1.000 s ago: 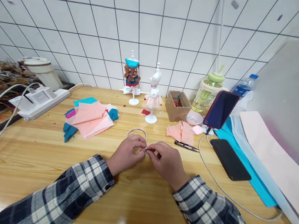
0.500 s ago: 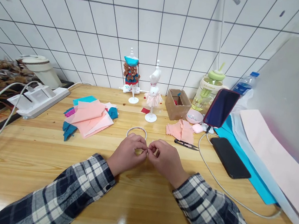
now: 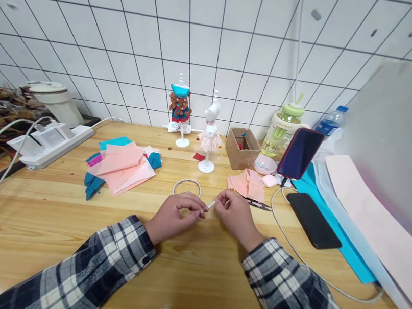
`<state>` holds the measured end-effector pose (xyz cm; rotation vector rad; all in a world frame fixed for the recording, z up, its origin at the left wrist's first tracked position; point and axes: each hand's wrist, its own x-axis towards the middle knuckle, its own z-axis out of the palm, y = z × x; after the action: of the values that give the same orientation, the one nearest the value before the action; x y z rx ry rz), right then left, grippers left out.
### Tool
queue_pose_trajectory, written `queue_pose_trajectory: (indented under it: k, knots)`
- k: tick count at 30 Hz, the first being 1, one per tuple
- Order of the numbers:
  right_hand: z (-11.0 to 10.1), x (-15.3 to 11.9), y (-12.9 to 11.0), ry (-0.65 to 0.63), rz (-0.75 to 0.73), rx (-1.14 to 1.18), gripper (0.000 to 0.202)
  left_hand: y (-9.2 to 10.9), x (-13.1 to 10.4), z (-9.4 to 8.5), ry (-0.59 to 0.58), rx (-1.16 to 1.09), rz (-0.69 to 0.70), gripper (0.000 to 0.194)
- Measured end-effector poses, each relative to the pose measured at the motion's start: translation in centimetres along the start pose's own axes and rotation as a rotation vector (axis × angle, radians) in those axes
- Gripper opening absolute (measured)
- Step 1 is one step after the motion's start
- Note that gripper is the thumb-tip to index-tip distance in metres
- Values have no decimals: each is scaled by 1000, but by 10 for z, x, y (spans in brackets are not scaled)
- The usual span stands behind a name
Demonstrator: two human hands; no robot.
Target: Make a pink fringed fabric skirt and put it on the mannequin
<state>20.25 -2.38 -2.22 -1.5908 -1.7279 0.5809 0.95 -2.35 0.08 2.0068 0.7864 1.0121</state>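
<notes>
A small white strip (image 3: pixel 211 204) spans the gap between my two hands, just above the wooden table. My right hand (image 3: pixel 234 215) is closed in a pinch at its upper right end. At the lower left end, the thumb and fingertips of my left hand (image 3: pixel 178 215) are pressed together on it. How much of the strip lies inside the fingers is hidden. Right behind my left hand lies a white ring (image 3: pixel 187 187), partly covered by that hand. Small black thread snips (image 3: pixel 259 204) lie beside my right hand, next to some peach cloth (image 3: pixel 247 184).
Peach and teal fabric pieces (image 3: pixel 123 165) lie at left, near a power strip (image 3: pixel 56 145). Behind stand a white mannequin (image 3: pixel 209 137), a dressed mannequin (image 3: pixel 179 106) and a cardboard box (image 3: pixel 242 152). A propped phone (image 3: pixel 300 153), a black phone (image 3: pixel 314 221) and a cable (image 3: pixel 291 255) are at right.
My hands have moved slightly apart, the right one going rightward. A white strip now shows between the fingertips, which were together before. The camera view has tilted up a little.
</notes>
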Motion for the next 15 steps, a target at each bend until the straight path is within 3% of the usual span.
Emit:
queue_pose_trajectory:
  k: [4, 8, 12, 15]
  knots:
    - [-9, 7, 9, 90, 21, -65, 5, -2, 0, -1, -1, -3, 58, 17]
    - [-34, 25, 12, 237, 17, -86, 9, -7, 0, -2, -8, 40, 84, 16]
    - [-64, 60, 1, 446, -97, -257, 13, -15, 2, -2, -20, 95, 149, 16]
    - [-78, 92, -3, 562, -38, -385, 19, -19, 2, -3, -41, 131, 193, 16]
